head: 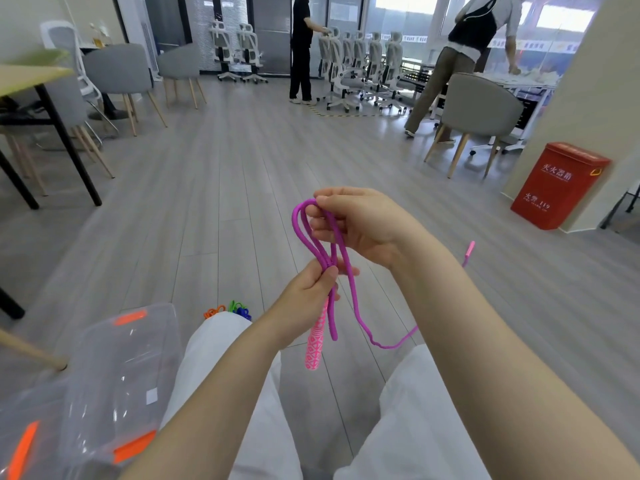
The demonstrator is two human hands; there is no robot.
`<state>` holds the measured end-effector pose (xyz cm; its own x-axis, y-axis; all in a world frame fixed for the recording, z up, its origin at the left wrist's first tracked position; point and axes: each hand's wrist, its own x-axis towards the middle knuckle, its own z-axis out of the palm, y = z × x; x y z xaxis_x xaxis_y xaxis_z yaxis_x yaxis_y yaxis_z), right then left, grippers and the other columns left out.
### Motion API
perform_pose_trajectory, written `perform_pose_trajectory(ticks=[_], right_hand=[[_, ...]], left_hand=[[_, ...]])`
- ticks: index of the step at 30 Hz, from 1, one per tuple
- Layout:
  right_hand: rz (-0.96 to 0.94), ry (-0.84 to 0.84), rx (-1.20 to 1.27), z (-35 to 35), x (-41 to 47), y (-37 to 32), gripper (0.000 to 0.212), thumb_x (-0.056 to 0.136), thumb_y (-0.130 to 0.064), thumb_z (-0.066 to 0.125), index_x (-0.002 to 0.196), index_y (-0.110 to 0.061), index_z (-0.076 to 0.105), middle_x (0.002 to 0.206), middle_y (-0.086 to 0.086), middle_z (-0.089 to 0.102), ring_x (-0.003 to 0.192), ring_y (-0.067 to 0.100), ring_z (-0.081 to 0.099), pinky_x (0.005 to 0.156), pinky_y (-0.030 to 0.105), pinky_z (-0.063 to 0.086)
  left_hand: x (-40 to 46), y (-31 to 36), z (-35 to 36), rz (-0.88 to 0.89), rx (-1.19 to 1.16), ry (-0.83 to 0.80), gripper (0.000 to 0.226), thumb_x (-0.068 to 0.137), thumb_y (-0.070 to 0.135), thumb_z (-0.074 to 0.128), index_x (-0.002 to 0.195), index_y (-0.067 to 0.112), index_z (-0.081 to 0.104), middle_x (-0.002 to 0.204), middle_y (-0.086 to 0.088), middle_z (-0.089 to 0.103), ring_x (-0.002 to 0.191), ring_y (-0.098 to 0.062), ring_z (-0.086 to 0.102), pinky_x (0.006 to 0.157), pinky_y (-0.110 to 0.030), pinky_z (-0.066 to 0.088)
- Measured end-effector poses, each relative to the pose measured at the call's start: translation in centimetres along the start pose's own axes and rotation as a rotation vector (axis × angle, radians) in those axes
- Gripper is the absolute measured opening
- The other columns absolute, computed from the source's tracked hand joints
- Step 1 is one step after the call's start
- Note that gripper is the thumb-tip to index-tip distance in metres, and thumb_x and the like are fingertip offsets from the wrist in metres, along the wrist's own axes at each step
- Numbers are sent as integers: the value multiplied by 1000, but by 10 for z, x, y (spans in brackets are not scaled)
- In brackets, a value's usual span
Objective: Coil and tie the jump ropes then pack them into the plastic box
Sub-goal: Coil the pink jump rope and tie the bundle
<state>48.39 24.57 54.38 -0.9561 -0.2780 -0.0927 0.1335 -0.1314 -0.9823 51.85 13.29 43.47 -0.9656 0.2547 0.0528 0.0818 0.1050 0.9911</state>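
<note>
A purple jump rope [351, 292] is folded into loops in front of me, above my lap. My left hand [306, 292] pinches the gathered strands low down, and a pink patterned handle [316, 342] hangs below it. My right hand [360, 223] holds the top of the loops. The loose end trails right across the floor to the second pink handle [469, 250]. A clear plastic box [121, 368] with orange clips stands at my lower left. Other coloured ropes [231, 309] lie on the floor beyond my left knee.
A red floor bin [559, 185] stands at the right by a pillar. Grey chairs [479, 112] and a table [31, 84] flank the wooden floor. Two people [301, 46] stand far back near rows of office chairs.
</note>
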Motion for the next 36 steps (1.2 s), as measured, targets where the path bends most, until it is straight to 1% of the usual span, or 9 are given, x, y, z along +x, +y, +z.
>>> perform_pose_trajectory(ticks=[3,7,10,14,21,25,31,34,36], right_hand=[[-39,42,-220,-2,0,-5,9,97,-7,55,104,-5,61,72,4,64,57,14,58,61,27,56],[-142,131,-441,-5,3,-10,9,96,-8,53,99,-10,61,68,1,60,52,10,51,55,27,49],[-246,141,-657,-5,6,-11,8,94,-13,55,98,-16,61,70,-1,60,55,6,56,63,32,51],[-350,96,-800,-6,4,-14,11,93,-16,56,103,-18,60,72,-3,61,84,28,66,84,43,54],[-398,201,-585,-18,11,5,12,99,-25,52,99,-16,60,86,0,68,69,0,63,72,24,52],[-295,319,-356,-34,17,48,23,96,-7,39,93,-17,59,82,1,66,73,15,55,72,32,46],[18,-148,-517,-50,7,118,47,78,17,38,108,-7,65,98,0,70,93,9,63,82,16,48],[144,-277,-646,-55,12,145,42,81,9,50,116,-8,66,116,5,69,110,16,62,99,25,45],[179,-280,-715,-60,16,157,29,86,1,56,110,-11,68,111,2,70,106,14,63,99,25,46]], left_hand=[[-3,1,2,-8,17,-28,25,106,27,33,116,26,56,103,10,71,83,8,61,75,-12,51],[-3,1,3,-41,-28,-14,27,105,29,35,108,30,62,101,3,66,93,-4,62,78,-15,51],[-3,0,2,-58,-11,-33,28,105,31,35,107,28,63,101,2,66,95,-8,61,80,-18,51],[-3,0,3,-61,43,-83,30,105,31,33,105,21,62,91,8,66,88,-7,59,82,-21,51],[-1,0,-2,-71,10,20,31,105,33,33,96,19,59,86,4,57,85,-9,53,79,-20,45],[1,2,-12,-25,-158,98,29,106,26,34,91,17,57,75,5,55,83,-12,60,80,-26,47],[4,4,-28,50,-297,119,25,106,23,36,93,15,56,74,4,54,82,-21,57,83,-39,48],[3,11,-33,69,-310,131,22,106,19,34,95,13,52,73,4,52,76,-15,57,94,-47,47],[2,15,-36,91,-320,147,22,106,18,33,96,12,52,72,5,51,72,-13,57,99,-48,45]])
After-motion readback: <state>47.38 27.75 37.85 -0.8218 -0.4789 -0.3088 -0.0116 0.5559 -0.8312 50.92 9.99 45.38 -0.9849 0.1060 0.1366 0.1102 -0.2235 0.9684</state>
